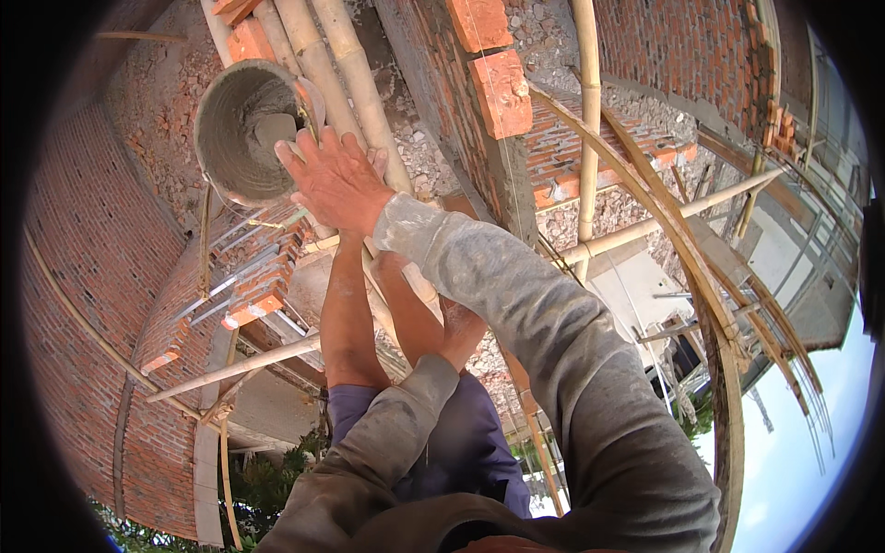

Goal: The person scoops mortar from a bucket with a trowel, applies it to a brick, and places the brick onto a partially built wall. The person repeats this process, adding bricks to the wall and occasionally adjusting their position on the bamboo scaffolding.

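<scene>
My right hand [338, 180] is stretched forward, back upward, at the near right rim of a round bucket [210, 152]. Its fingers are bent, and the palm side is hidden. A flat grey shape like a trowel blade [275, 132] lies in the wet mortar [249, 101] just beyond the thumb. It appears to be a trowel gripped in that hand, though the handle is covered. My left hand [464, 334] is close to my left leg, partly behind the right sleeve. Its fingers are hidden from view.
Bamboo poles [346, 60] run beneath the bucket and my feet. A brick wall with fresh bricks [501, 92] and a string line rises ahead to the right. Bamboo and timber scaffolding [590, 129] stands on the right. Rubble [152, 111] lies below.
</scene>
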Action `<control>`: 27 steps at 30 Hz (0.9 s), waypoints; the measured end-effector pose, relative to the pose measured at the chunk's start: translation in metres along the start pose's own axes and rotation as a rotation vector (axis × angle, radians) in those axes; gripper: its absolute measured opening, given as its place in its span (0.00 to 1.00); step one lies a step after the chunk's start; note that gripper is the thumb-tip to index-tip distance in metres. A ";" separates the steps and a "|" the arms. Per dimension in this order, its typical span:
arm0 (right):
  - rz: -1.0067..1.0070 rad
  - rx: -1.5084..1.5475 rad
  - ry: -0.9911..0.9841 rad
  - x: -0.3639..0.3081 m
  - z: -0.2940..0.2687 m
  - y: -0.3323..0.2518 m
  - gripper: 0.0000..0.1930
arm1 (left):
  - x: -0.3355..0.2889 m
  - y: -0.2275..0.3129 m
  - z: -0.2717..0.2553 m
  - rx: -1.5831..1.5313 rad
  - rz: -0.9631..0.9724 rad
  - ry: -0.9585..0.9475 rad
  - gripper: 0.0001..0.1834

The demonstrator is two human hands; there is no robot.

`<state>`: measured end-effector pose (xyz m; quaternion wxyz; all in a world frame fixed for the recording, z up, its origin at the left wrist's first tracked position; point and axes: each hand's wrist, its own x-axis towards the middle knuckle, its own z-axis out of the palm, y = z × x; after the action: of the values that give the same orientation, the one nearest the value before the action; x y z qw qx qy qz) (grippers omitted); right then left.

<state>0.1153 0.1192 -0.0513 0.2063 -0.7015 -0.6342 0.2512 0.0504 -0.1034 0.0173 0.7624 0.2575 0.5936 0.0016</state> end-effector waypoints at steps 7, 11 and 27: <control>0.036 -0.059 -0.245 0.050 0.093 -0.007 0.21 | 0.004 -0.001 -0.004 0.035 -0.063 0.014 0.13; 0.188 0.206 -0.320 0.044 0.031 0.001 0.16 | 0.014 0.000 -0.009 0.011 -0.071 0.028 0.12; 0.800 0.980 -0.077 -0.201 -0.290 0.134 0.19 | 0.041 0.230 -0.057 0.169 0.544 0.226 0.14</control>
<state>0.3850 -0.0866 0.1137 0.3707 -0.6990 -0.1412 0.5950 0.0807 0.1313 0.0615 0.6390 0.4675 0.5821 0.1850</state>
